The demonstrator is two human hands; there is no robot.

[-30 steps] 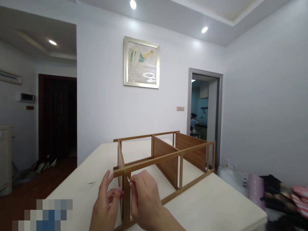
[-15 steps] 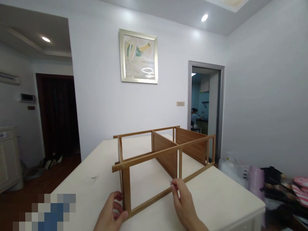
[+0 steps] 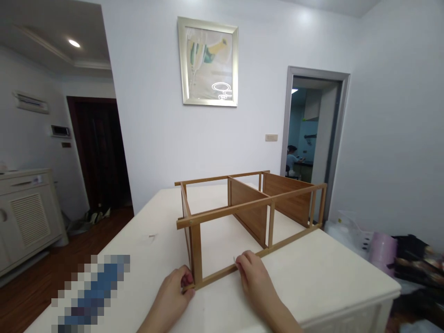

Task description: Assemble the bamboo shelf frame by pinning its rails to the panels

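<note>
A wooden shelf frame (image 3: 229, 211) lies on its side on a cream table (image 3: 305, 277), with brown shelf boards set between its rails. My left hand (image 3: 175, 289) is at its near left corner, thumb and fingers closed round the protruding end of the lower rail. Further right, my right hand (image 3: 255, 277) pinches a small, thin metal piece (image 3: 235, 260), partly hidden by the fingertips and too small to name surely. That hand is just in front of the lower rail. Left of the frame, another small metal piece (image 3: 151, 236) rests on the tabletop.
A blurred-out blue patch (image 3: 100, 286) covers the table's left side. Beyond the right edge stand a pink cylinder (image 3: 382, 249), plastic bags and dark piled items. A louvred cabinet (image 3: 27, 203) is at the left. A person (image 3: 293, 159) sits beyond the doorway.
The view has tipped down and turned a little left. My left hand has closed on the frame's near corner. My right hand has shifted left along the lower rail, keeping its small metal piece.
</note>
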